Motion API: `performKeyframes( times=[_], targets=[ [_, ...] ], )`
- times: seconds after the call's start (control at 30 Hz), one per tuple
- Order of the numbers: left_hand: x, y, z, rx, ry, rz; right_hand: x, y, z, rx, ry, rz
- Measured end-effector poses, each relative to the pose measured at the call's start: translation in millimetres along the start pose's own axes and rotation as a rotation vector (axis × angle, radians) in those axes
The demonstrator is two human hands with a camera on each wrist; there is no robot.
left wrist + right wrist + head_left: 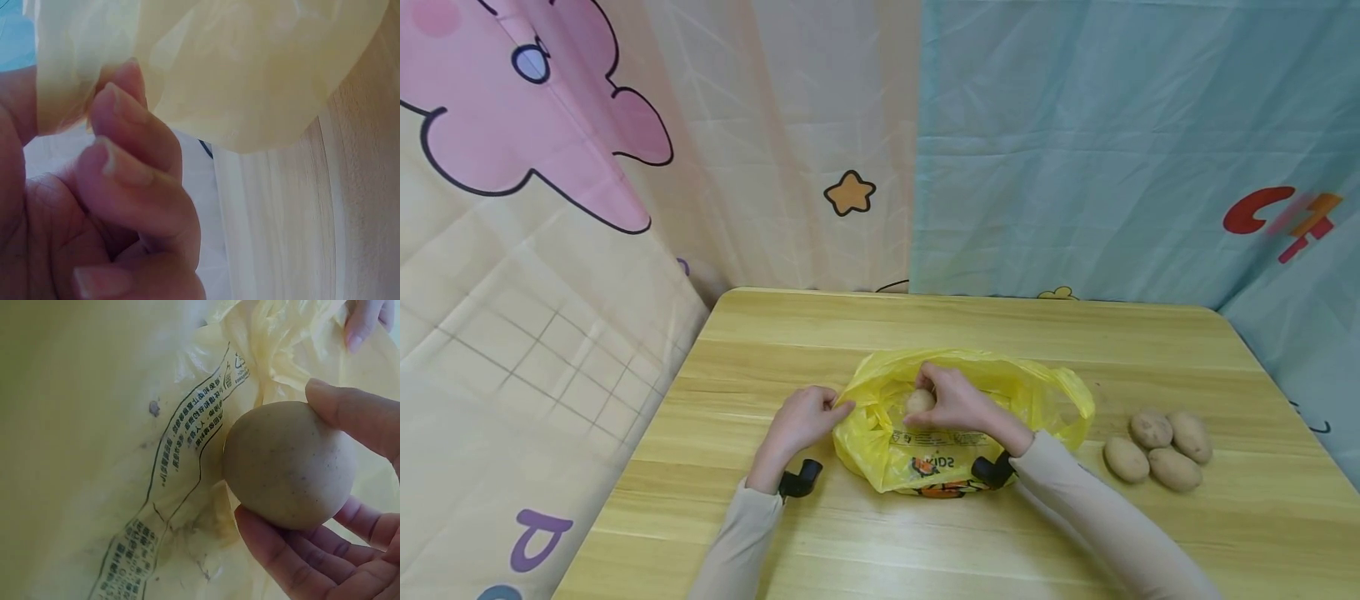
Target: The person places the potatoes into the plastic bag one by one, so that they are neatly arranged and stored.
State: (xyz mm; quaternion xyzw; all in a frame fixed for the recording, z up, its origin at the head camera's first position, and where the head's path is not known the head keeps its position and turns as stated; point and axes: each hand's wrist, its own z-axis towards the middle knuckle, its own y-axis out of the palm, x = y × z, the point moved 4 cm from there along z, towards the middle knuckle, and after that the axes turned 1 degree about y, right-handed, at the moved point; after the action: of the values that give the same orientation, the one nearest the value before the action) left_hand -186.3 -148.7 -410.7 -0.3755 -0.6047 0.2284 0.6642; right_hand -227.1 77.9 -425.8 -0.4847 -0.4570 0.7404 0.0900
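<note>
A yellow plastic bag with printed lettering lies on the table, its mouth spread wide. At the bag's left rim my left hand pinches the thin plastic between thumb and fingertips; the left wrist view shows the bag's edge caught there, the other fingers curled below. My right hand is over the bag's opening and grips a potato between thumb and fingers. In the right wrist view the bag's printed inner side shows behind this smooth, pale brown potato.
Several potatoes lie grouped on the wooden table to the right of the bag. A bag handle loop stands up on the right side. Patterned curtains hang behind the table and at its sides.
</note>
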Motion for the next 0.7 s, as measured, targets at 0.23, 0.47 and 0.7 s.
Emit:
performKeyframes(
  times=[0.23,0.47,0.7],
  targets=[
    [0.8,-0.1,-0.1,-0.002,0.0,0.003,1.8,2.4,2.3,-0.018,0.029,-0.016],
    [1.9,-0.5,-0.2,0.002,-0.003,0.008,2.2,3.2,6.1,-0.034,0.032,-0.04],
    [2.2,-0.8,-0.4,-0.002,-0.003,0.0,3.1,3.5,8.4,-0.049,0.069,-0.026]
  ],
)
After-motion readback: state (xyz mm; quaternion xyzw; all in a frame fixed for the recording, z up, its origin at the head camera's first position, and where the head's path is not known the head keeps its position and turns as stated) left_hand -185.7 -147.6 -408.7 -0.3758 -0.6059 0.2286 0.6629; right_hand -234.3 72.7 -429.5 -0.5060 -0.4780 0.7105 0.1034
